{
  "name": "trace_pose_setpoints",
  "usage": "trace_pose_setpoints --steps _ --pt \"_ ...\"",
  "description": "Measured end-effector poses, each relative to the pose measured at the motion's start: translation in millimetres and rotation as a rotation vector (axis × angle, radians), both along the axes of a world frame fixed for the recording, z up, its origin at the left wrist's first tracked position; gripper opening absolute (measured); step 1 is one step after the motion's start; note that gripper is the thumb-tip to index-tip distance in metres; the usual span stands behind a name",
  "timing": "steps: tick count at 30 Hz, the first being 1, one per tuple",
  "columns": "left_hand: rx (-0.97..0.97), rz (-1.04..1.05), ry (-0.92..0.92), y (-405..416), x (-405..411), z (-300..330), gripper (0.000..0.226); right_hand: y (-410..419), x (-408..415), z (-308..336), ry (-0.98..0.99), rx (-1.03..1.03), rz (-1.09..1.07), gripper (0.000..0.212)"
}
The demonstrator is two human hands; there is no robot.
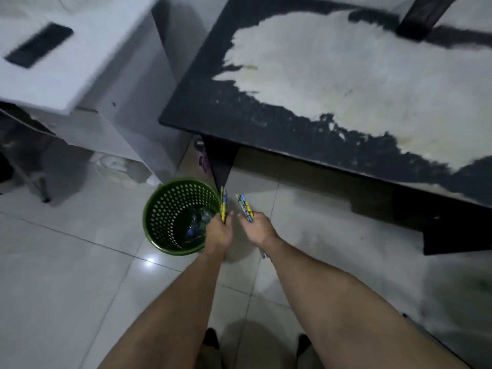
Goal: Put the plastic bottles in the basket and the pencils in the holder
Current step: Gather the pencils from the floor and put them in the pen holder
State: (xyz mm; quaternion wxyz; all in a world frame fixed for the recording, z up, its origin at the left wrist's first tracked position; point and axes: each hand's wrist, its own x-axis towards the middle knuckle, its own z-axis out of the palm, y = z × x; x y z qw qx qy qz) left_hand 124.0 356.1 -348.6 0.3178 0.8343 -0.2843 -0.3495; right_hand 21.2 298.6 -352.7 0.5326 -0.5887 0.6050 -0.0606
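A round green perforated basket (170,206) stands on the tiled floor, with clear plastic bottles (198,222) lying at its bottom. My left hand (218,233) is over the basket's right rim, shut on a few blue and yellow pencils (223,202) that point away from me. My right hand (257,227) is just to the right, shut on another small bunch of patterned pencils (244,207). One more pencil tip (263,254) shows on the floor under my right wrist. A black mesh holder (423,17) stands at the table's far edge.
A low black table (239,113) with a worn white top fills the upper right; its leg (221,166) comes down right behind the basket. A white cabinet (111,83) with a dark remote (40,45) on it stands at the left. My feet (255,344) are below.
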Motion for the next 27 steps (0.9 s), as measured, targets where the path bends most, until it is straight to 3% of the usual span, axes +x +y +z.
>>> trace_pose_setpoints --steps 4,8,13,19,27 --pt "-0.031 0.067 0.023 8.3 20.0 110.2 0.028 15.3 13.6 110.4 0.021 0.019 0.01 0.04" --pt "-0.044 0.098 0.014 6.1 40.9 210.4 0.034 19.7 28.2 212.9 0.003 -0.013 -0.002 0.042" --pt "-0.138 0.012 0.064 -29.7 59.4 309.8 0.034 -6.0 34.8 315.5 -0.068 -0.121 -0.045 0.041" --pt "-0.258 -0.132 0.095 -112.0 29.2 379.2 0.024 -81.0 3.3 381.4 -0.119 -0.228 -0.169 0.042" --pt "-0.297 -0.223 0.111 -252.1 -77.8 412.8 0.032 -211.4 -102.7 418.7 -0.161 -0.307 -0.299 0.042"
